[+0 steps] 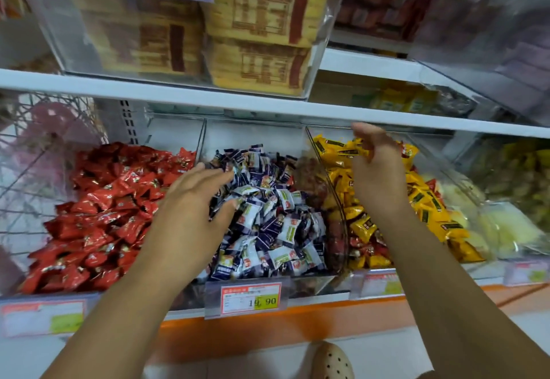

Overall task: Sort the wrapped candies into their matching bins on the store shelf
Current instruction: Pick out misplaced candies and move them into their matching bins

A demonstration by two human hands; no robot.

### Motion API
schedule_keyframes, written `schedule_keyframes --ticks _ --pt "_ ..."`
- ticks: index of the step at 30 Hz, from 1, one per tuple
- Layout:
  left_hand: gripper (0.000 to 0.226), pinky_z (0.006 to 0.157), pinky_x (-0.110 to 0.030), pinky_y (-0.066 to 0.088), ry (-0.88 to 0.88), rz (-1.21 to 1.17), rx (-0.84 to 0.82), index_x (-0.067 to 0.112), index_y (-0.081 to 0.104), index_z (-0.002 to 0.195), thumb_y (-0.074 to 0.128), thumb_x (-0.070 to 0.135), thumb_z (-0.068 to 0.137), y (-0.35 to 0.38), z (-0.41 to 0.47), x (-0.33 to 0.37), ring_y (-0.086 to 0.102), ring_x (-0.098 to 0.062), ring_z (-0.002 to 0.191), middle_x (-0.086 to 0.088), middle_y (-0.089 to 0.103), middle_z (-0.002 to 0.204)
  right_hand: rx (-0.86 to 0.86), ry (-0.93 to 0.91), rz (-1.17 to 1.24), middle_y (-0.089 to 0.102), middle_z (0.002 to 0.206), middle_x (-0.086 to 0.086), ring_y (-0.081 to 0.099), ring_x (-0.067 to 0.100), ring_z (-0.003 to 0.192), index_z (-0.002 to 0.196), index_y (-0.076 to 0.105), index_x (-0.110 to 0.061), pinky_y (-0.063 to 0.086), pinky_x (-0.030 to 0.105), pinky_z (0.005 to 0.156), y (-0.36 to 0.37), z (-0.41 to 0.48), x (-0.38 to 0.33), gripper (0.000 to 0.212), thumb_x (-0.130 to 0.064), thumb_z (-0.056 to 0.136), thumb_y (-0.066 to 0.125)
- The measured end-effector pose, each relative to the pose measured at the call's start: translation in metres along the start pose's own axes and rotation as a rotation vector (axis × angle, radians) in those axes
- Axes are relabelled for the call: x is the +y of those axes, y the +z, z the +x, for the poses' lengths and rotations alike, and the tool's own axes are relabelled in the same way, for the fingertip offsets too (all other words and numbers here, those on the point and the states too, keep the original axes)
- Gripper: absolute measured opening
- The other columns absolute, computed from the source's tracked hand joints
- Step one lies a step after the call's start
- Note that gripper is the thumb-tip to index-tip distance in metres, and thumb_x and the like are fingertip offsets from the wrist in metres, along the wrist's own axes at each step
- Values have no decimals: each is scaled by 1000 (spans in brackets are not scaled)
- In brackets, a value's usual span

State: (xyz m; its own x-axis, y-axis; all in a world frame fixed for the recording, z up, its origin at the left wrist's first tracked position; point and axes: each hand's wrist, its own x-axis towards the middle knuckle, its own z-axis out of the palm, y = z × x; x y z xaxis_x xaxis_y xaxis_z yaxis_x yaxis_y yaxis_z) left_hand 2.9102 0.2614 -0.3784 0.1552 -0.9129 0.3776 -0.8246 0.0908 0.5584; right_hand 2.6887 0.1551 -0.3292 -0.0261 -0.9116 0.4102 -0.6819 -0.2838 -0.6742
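One yellow candy (pixel 351 152), right hand (pixel 378 170) pinching it

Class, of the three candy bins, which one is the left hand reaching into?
The middle bin, holding purple-and-white candies: the left hand lies on that heap. Its neighbours hold red candies and yellow candies.

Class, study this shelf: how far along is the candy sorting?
Done: red bin and purple-white bin look uniform. In hand: left hand spreads over purple-white candies; right hand curls among yellow candies, grip unclear. Left: stray red candies at yellow bin's front.
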Motion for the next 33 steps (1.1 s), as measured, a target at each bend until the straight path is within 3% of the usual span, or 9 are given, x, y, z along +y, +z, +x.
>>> schedule_keyframes --ticks 6,11,13,16,20,22,24,27,33 --pt "63 104 -20 22 64 -37 67 28 57 131 45 61 79 -1 -3 26 38 -7 125 9 58 128 -470 320 1033 61 125 11 60 19 117 130 47 -16 48 33 100 26 -36 -39 49 15 93 42" --pt "50 86 -26 40 20 -120 83 32 59 128 64 47 81 0 -6 24 49 -14 101 9 64 103 -669 358 1106 53 139 10 50 19 128 149 27 -14 41 34 105 45 -55 -59 63 11 94 42" --pt "44 82 -13 37 15 -121 122 33 63 123 72 33 81 -2 -4 17 50 -14 95 15 61 93 -708 358 1090 52 140 6 50 19 129 150 23 -15 37 35 109 50 -60 -64 61 7 96 42" --pt "35 76 -18 36 -13 -110 208 32 66 117 72 25 83 -15 -2 13 50 -11 92 25 55 82 -755 266 787 51 141 -5 49 14 128 147 31 -28 37 35 110 48 -56 -64 51 -18 100 47" --pt "26 86 -37 49 -257 -34 347 25 70 111 68 26 85 -43 1 -23 61 -20 92 9 67 89 -662 -55 108 46 139 -16 44 1 120 129 52 -37 38 10 79 33 -33 -47 30 -29 102 41" --pt "38 94 -43 48 -383 60 321 21 66 120 70 30 83 -51 -1 -44 61 -28 102 -7 68 107 -746 -152 -63 42 143 -14 41 9 128 119 58 -42 38 22 94 33 -29 -38 24 -33 98 50" --pt "59 105 -44 38 -445 134 219 23 51 136 70 37 83 -53 -4 -49 48 -32 122 -13 55 131 -897 -256 -209 25 154 -16 12 14 145 119 56 -52 15 43 116 44 -38 -35 32 -47 88 61" --pt "58 108 -36 30 -332 59 119 27 45 141 63 42 88 -49 -8 -37 38 -23 132 -5 46 142 -1014 -408 -364 -9 158 -20 -24 15 144 129 40 -63 -18 57 112 70 -53 -31 56 -63 78 64" --pt "56 105 -17 19 -205 -36 -160 37 35 145 51 48 92 -41 -20 -23 29 -5 138 14 37 147 -658 -306 -658 -3 162 -2 -7 34 146 143 19 -58 -2 56 118 78 -24 -19 71 -37 90 62"
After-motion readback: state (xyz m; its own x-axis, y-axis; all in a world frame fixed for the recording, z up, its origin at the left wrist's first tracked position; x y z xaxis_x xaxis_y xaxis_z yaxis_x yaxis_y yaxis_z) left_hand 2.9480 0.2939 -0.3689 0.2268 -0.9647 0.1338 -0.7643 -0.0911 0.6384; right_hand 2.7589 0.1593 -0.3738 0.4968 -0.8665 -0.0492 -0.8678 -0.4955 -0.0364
